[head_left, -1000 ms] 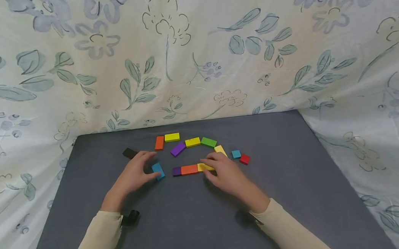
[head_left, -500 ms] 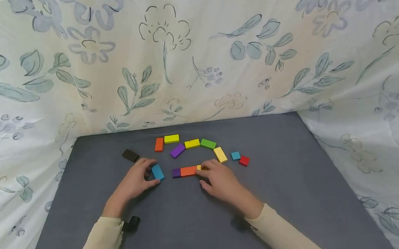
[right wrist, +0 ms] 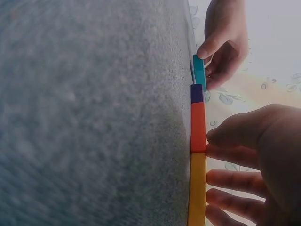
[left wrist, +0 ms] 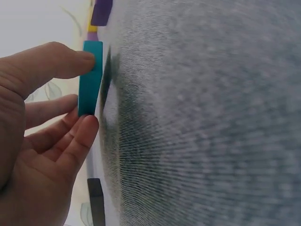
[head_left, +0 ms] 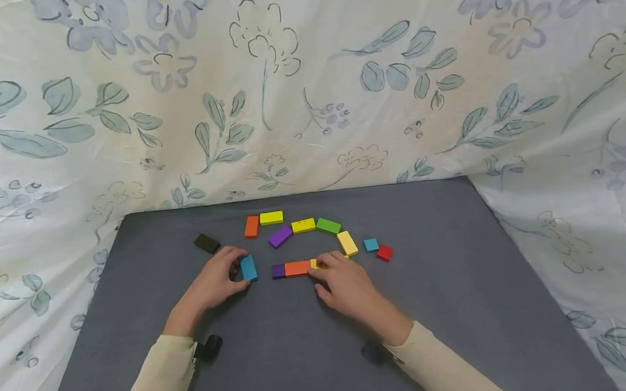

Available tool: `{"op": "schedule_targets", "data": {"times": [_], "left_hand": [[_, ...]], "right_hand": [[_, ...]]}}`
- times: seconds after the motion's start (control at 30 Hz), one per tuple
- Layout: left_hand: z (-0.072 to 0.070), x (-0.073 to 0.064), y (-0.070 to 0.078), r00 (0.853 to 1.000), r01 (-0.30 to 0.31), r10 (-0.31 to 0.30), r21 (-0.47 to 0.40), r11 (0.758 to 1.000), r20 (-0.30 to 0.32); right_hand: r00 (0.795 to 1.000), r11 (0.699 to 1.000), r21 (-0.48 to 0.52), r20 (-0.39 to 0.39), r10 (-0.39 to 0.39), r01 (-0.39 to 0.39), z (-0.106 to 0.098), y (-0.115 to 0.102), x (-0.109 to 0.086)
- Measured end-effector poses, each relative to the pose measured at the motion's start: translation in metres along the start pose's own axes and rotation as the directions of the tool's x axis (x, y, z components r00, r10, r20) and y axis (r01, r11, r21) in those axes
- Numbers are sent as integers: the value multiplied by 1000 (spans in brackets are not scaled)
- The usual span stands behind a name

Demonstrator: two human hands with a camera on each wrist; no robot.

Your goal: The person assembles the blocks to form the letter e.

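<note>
My left hand [head_left: 211, 285] pinches a blue rectangular block [head_left: 249, 268] between thumb and fingertips, left of a short row of blocks. The left wrist view shows this block [left wrist: 90, 77] tilted, a dark shadow beside it on the grey cloth. In the row, a dark purple block [head_left: 278, 272], an orange block [head_left: 297, 269] and a yellow block [right wrist: 197, 188] lie end to end. Over the row's right part is my right hand [head_left: 347, 283], its fingers extended with tips at the yellow block and thumb near the orange one. It covers most of the yellow block in the head view.
Behind the row, purple [head_left: 280, 237], yellow [head_left: 303, 226], green [head_left: 328, 225] and pale yellow [head_left: 347, 243] blocks form an arc. A black block [head_left: 207, 243] lies left; a small blue block [head_left: 371, 245] and red block [head_left: 384, 253] lie right. Floral cloth [head_left: 309, 130] hangs behind.
My left hand, earlier spread around the blue block, has closed its thumb and fingers on it; the block stands slightly more upright in view. My right hand has shifted slightly left along the row.
</note>
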State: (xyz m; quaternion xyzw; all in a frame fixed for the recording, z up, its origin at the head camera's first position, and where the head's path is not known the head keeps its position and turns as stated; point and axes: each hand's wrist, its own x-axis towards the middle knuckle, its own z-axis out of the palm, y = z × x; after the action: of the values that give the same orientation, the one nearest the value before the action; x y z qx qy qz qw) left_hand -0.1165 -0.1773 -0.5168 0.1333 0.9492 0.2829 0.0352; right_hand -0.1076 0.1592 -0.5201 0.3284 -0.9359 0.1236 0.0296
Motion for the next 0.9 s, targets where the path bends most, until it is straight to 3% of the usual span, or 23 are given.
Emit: {"op": "schedule_targets", "data": {"times": [0.9], "left_hand": [[5,30,21,996,-14,16,-24,1000,92]], "right_hand": [[1000,1000,-4,-16,-4,4,0,0,-1]]}}
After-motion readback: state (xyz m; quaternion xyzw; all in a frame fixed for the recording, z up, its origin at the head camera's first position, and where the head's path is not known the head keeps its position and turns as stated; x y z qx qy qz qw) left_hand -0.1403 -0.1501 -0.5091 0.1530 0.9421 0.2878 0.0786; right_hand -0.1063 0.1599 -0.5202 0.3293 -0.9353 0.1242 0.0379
